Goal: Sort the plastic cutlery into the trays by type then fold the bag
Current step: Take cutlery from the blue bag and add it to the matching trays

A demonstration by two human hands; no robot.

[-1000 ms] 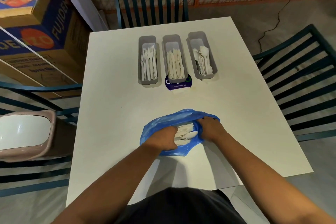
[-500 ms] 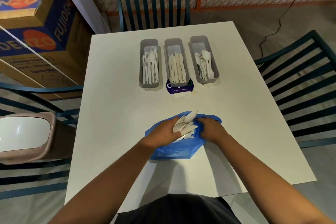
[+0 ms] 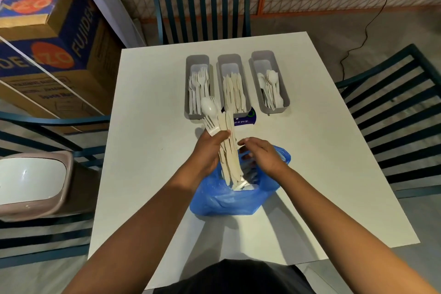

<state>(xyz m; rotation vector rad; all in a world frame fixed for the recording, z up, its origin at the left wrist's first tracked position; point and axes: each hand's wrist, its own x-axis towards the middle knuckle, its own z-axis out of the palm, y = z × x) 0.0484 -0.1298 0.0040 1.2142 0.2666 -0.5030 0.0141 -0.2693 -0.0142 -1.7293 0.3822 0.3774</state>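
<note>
My left hand [image 3: 210, 150] grips a bundle of white plastic cutlery [image 3: 226, 141], lifted above the blue plastic bag [image 3: 229, 198]; a spoon bowl and knives stick up from the fist. My right hand [image 3: 262, 157] rests on the bag's rim beside the bundle, fingers curled on the plastic. Three grey trays stand side by side further back: the left tray [image 3: 188, 88] holds forks, the middle tray [image 3: 220, 74] knives, the right tray [image 3: 285, 88] spoons. More white cutlery shows inside the bag's mouth.
A dark blue sticker [image 3: 245, 119] lies on the white table [image 3: 148, 174] below the middle tray. Dark green chairs stand at the far side [image 3: 200, 7], right [image 3: 393, 107] and left. A pink-rimmed bin [image 3: 31, 184] and cardboard boxes [image 3: 55, 38] stand to the left.
My left hand has pulled a bundle of cutlery up and out of the bag, from lying inside it to held upright above it. The right hand stayed on the bag's rim.
</note>
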